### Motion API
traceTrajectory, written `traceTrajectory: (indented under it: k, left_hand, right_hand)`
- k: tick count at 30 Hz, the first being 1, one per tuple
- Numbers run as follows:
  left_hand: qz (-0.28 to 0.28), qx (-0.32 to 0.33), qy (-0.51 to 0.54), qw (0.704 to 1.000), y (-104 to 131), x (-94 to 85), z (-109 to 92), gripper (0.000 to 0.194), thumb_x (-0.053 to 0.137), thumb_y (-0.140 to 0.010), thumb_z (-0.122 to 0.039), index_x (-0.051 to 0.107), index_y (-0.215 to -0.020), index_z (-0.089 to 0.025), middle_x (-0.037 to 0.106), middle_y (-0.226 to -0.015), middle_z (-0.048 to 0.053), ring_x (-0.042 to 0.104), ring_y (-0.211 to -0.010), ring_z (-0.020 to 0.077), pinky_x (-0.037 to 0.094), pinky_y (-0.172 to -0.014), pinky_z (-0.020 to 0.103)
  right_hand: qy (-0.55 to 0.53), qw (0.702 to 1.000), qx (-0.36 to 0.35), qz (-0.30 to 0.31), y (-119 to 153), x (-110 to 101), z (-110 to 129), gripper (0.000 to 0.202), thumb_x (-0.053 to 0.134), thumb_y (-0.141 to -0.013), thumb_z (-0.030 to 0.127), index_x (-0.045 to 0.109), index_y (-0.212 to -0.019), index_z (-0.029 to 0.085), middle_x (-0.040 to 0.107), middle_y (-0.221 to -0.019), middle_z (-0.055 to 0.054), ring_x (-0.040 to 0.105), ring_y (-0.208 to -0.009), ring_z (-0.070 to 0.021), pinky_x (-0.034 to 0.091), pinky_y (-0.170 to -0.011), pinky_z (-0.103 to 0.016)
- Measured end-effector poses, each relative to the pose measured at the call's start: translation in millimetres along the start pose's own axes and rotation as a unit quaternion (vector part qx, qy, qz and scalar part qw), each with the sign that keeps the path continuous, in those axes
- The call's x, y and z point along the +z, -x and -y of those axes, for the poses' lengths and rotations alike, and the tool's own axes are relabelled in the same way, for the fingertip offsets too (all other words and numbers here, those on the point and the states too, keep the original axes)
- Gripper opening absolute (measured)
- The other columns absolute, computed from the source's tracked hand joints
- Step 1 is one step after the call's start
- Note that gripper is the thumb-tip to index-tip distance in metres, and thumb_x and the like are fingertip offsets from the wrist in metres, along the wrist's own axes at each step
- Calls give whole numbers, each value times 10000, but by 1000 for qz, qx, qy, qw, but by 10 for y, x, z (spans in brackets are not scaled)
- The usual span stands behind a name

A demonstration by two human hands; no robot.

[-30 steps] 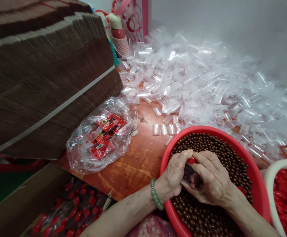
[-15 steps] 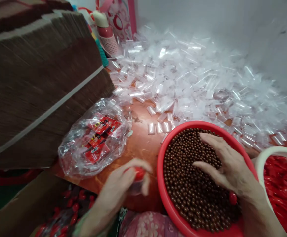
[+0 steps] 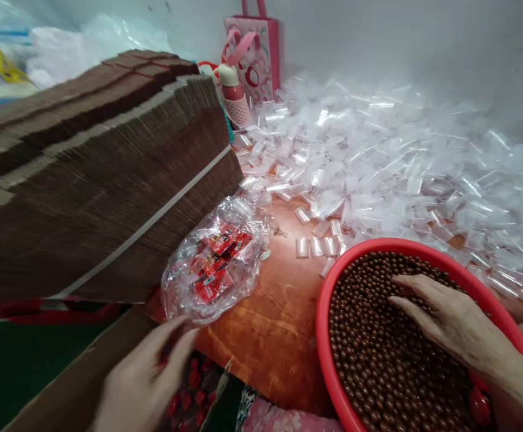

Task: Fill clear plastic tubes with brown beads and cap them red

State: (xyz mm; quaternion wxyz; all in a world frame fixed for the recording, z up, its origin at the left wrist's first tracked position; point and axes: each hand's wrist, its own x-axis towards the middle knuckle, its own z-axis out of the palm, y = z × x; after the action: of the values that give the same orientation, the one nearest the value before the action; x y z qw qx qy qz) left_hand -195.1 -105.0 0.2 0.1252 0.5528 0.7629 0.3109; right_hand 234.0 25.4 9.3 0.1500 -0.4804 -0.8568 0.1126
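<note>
My left hand (image 3: pixel 146 378) is blurred over an open cardboard box (image 3: pixel 78 375) at the lower left. Its thumb and fingers are apart, and I see nothing held between them. Inside the box lie several small red-capped pieces (image 3: pixel 193 378). My right hand (image 3: pixel 445 318) rests on small shiny brown balls (image 3: pixel 378 336), which fill a red basin (image 3: pixel 323 324). The thumb and forefinger are apart with no ball visibly between them; the other fingers are hidden. Below the right wrist, a shiny red piece (image 3: pixel 480 406) shows among the balls.
A crumpled clear bag (image 3: pixel 175 288) with red printed packets (image 3: pixel 216 285) lies on the brown table (image 3: pixel 270 312). Clear plastic sleeves (image 3: pixel 378 156) are heaped along the wall. A strapped brown cardboard stack (image 3: pixel 108 198) stands left, with a bottle (image 3: pixel 232 90) and a pink bag (image 3: pixel 263 60) behind.
My left hand has moved left and down from the table to over the box, and the red-capped clear container no longer shows in it. My right hand stays in the basin. The view has shifted left.
</note>
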Motion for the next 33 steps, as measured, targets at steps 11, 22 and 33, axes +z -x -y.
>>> traceTrajectory:
  k: [11,22,33]
  left_hand:
    - [143,21,-137,980,-1230,2153,-1354,513,524,-912,-535,531,-1137,-74,579,-1163,256,578,-1118,373,496,-870,454]
    - [201,48,-48,977,-953,2166,-1317,122,558,-895,-265,525,-936,-155,592,-994,129,630,-957,272,501,-794,366]
    - [103,39,200,974,-952,1610,-1120,355,652,-800,-288,474,-1093,-198,613,-1032,53,639,-923,186,519,-830,314]
  right_hand:
    - [12,1000,14,-9,10,95,-84,289,512,-977,353,594,-1191,177,729,-1115,-102,712,-997,-250,587,-898,-427]
    - [14,1000,-5,21,-59,87,41,234,540,-961,279,614,-1155,170,729,-1068,-108,714,-947,-247,598,-865,-440]
    - [-173,985,-17,1,-150,55,381,171,564,-956,237,647,-1100,195,742,-1049,-66,716,-943,-180,585,-856,-313]
